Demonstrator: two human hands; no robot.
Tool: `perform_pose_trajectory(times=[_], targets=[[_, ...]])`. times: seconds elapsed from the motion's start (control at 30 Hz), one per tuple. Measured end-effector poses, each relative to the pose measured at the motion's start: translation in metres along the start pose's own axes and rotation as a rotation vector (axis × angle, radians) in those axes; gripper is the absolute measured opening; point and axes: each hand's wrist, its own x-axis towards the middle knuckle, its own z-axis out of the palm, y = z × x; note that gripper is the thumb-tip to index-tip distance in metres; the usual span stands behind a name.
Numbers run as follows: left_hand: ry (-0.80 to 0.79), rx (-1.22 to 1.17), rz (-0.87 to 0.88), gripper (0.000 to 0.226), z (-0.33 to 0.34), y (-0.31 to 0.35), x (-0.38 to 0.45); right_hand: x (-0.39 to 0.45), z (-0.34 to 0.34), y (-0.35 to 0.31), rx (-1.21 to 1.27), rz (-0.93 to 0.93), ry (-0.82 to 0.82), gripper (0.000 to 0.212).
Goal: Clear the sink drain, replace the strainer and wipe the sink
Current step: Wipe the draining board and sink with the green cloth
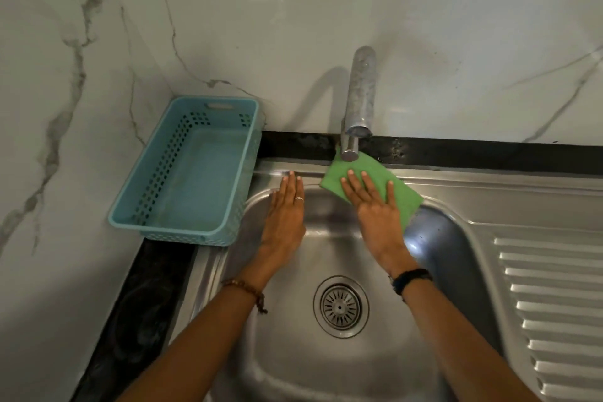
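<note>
A steel sink (pixel 293 352) fills the lower middle, with a round metal strainer (pixel 341 306) seated in its drain. A green cloth (pixel 404 196) lies over the sink's back rim, just below the tap. My right hand (pixel 375 206) presses flat on the cloth with straight fingers. My left hand (pixel 285 215) rests flat on the back rim to the cloth's left, fingers straight, holding nothing.
A chrome tap (pixel 359 101) rises behind the cloth, its base touching the cloth's top corner. A light blue perforated basket (pixel 156 173) sits on the counter left of the sink. A ribbed draining board (pixel 554 303) lies to the right. Marble wall behind.
</note>
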Motion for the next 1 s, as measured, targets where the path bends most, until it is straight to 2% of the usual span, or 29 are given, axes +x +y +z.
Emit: perform_pose_trajectory(times=[0.2, 0.37, 0.5, 0.73, 0.9, 1.0], targets=[[0.035, 0.063, 0.013, 0.085, 0.011, -0.01, 0.007, -0.034, -0.006, 0.062, 0.019, 0.359, -0.046, 0.083], [0.021, 0.085, 0.028, 0.09, 0.008, -0.017, 0.011, -0.018, -0.013, 0.023, 0.186, 0.492, -0.052, 0.075], [0.003, 0.1, 0.027, 0.089, 0.005, -0.019, 0.014, -0.002, -0.013, -0.014, 0.182, 0.47, -0.034, 0.071], [-0.005, 0.129, 0.015, 0.088, 0.002, -0.017, 0.018, 0.008, -0.004, -0.069, 0.134, 0.292, 0.008, 0.078], [-0.009, 0.201, -0.023, 0.082, 0.002, -0.009, 0.019, -0.002, 0.009, -0.044, 0.084, 0.1, 0.049, 0.09], [-0.002, 0.237, -0.048, 0.077, 0.002, -0.003, 0.022, -0.01, 0.013, -0.009, -0.003, 0.143, 0.041, 0.096]])
